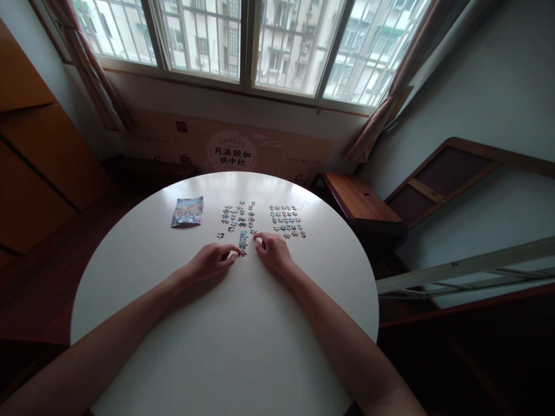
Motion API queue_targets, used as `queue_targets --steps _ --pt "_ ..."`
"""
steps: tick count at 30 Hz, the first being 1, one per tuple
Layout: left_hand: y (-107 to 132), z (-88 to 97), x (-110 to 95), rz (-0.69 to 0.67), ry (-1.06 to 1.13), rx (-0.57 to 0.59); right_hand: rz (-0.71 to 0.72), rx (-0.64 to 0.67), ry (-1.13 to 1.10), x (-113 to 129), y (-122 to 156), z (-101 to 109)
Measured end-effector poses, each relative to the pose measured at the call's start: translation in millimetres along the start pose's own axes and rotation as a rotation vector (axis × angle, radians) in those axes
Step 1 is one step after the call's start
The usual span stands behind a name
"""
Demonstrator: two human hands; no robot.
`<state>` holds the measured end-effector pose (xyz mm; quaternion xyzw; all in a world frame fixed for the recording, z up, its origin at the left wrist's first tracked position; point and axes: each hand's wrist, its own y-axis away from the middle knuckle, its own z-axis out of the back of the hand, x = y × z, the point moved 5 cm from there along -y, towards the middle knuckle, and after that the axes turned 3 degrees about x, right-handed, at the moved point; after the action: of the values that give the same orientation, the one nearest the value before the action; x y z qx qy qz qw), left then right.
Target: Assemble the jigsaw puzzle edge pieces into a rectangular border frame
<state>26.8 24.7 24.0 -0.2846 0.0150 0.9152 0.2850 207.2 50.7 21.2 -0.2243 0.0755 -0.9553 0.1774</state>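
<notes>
Both my hands rest on a round white table (217, 346). My left hand (212, 261) has its fingers curled, and the fingertips touch the near end of a short joined strip of jigsaw pieces (243, 241). My right hand (271, 251) lies just right of that strip, fingers bent in a pinch at its fingertips; what they hold, if anything, is too small to see. Beyond the hands lie several loose puzzle pieces (237, 215) and a second group laid out in rows (286, 221).
A small printed puzzle bag (187, 211) lies at the far left of the table. A wooden bench (359, 202) stands past the table's right edge, a leaning wooden frame (451, 173) against the right wall, and a wooden cabinet (39, 162) at left. Barred windows (260, 40) lie ahead.
</notes>
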Motion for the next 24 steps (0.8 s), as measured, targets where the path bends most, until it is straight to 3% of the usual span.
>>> queue_targets --steps 14,19,24 --pt "-0.2 -2.2 4.1 -0.005 0.007 -0.018 -0.044 -0.003 0.002 -3.4 -1.6 -3.3" --pt "-0.6 -1.6 2.3 0.001 0.007 -0.009 0.032 -0.070 -0.008 -2.4 -1.4 -2.8" --pt "-1.0 -1.3 1.2 -0.006 0.011 -0.010 0.132 -0.057 0.013 2.4 -1.3 -3.7"
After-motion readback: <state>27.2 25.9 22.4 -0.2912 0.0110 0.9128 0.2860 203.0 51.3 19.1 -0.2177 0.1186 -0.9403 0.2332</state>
